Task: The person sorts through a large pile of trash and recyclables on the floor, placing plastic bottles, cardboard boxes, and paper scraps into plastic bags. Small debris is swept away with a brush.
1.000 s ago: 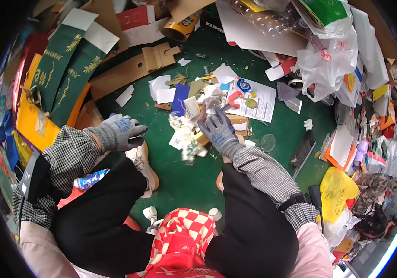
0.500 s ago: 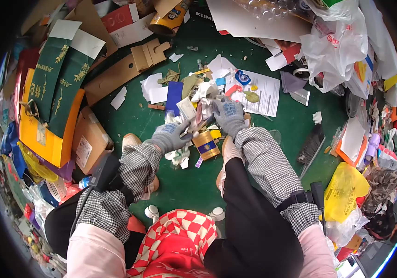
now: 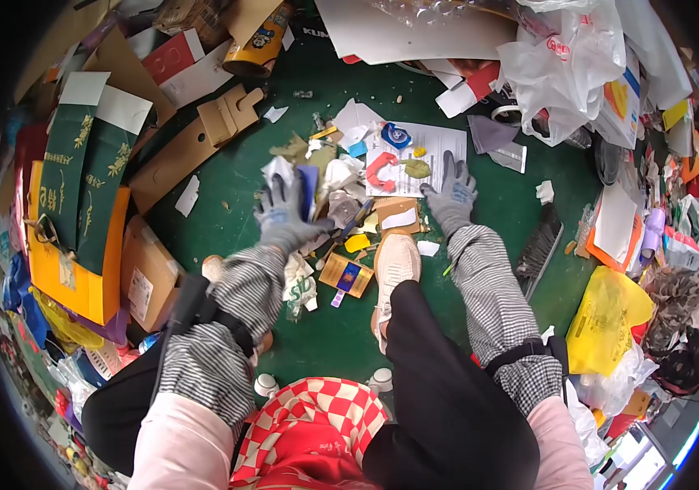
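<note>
My left hand (image 3: 286, 214), in a grey work glove, is spread over the left side of a low scrap pile on the floor, beside an upright blue card (image 3: 308, 189). My right hand (image 3: 451, 196), gloved too, has its fingers stretched by the right edge of a printed sheet (image 3: 439, 143). On that sheet lie a red curved piece (image 3: 379, 173), a dry leaf (image 3: 416, 168) and a blue round wrapper (image 3: 396, 135). Crumpled white paper (image 3: 339, 176) sits between the hands. A gold box piece (image 3: 345, 275) and a brown carton piece (image 3: 398, 214) are nearer my shoe.
A black brush (image 3: 540, 251) lies on the green floor (image 3: 480, 343) at right. Flattened cardboard and a yellow-green box (image 3: 76, 282) crowd the left. White plastic bags (image 3: 565, 77) and a yellow bag (image 3: 610, 318) are heaped on the right.
My right hand has moved off the pile to the right. My left hand has moved forward and its fingers have spread. The crumpled paper and small scraps have shifted, baring the brown carton piece.
</note>
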Tool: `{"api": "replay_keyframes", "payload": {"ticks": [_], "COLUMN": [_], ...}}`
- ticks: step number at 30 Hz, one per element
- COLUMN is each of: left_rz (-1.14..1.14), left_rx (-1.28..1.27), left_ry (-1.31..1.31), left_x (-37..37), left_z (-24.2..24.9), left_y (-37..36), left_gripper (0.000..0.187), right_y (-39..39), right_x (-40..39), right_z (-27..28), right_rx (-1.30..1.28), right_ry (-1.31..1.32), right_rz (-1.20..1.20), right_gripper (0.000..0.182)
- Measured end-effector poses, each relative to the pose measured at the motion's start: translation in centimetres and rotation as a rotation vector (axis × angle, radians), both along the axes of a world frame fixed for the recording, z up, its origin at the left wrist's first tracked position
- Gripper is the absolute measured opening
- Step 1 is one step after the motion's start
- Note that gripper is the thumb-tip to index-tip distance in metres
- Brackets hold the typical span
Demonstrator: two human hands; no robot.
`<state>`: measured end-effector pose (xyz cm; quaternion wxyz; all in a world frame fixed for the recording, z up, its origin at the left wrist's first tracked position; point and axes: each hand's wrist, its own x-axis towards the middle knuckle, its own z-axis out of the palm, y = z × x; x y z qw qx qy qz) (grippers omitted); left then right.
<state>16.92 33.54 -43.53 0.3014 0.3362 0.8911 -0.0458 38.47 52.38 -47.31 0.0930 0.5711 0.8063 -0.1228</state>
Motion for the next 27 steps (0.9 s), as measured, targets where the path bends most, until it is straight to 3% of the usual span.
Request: {"api": "replay_keyframes", "payload": {"ticks": [1, 3, 5, 7, 8, 9, 11, 16, 20, 24, 27], "left_rz": [-0.092, -0.044, 0.035, 0.213, 0.542, 0.805, 0.844, 0.914, 0.866, 0.802, 0.656], "left_rx": [0.013, 0.08, 0.17, 0.419, 0.634, 0.682, 0.687, 0.721, 0.851, 0.667, 0.417], "left_ry": [0.039, 0.003, 0.01, -0.136, -0.424, -0.612, -0.708, -0.831, -0.588, -0.295, -0.082], "left_x": [1.3, 2.3, 2.0, 0.0, -0.6, -1.0, -2.5, -3.4, -2.8, -3.0, -2.8], "left_z": [-0.2, -0.6, -0.5, -3.2, -3.6, -3.7, -3.4, -2.3, -3.7, -4.0, -1.9], "left_y": [-0.4, -1.1, -2.1, -4.4, -4.8, -5.6, -7.1, -9.2, -9.8, -10.2, -8.5], "left_gripper": [0.104, 0.09, 0.073, 0.048, 0.031, 0.03, 0.031, 0.062, 0.064, 0.079, 0.092], "right_y": [-0.2, -1.4, -1.6, -0.7, 0.0, 0.6, 1.9, 3.2, 2.2, 1.6, 1.4], "right_x": [-0.1, 0.2, 0.7, 1.2, 1.0, 0.6, -0.9, -1.2, -0.2, 0.4, 0.6], "right_z": [-0.1, -1.1, -1.0, -0.4, 0.4, 0.6, 2.0, 1.3, 0.4, -0.7, 0.5], "right_rx": [-0.027, -0.175, -0.262, -0.336, -0.254, -0.016, 0.105, -0.106, -0.177, -0.264, 0.035], "right_ry": [0.089, 0.245, 0.255, 0.297, 0.342, 0.221, -0.02, -0.196, -0.04, -0.015, -0.213], "right_rz": [0.02, 0.018, 0.024, -0.012, 0.028, 0.141, 0.216, 0.174, 0.065, 0.008, 0.251], "right_gripper": [0.077, 0.068, 0.06, 0.059, 0.058, 0.071, 0.082, 0.094, 0.082, 0.071, 0.081]}}
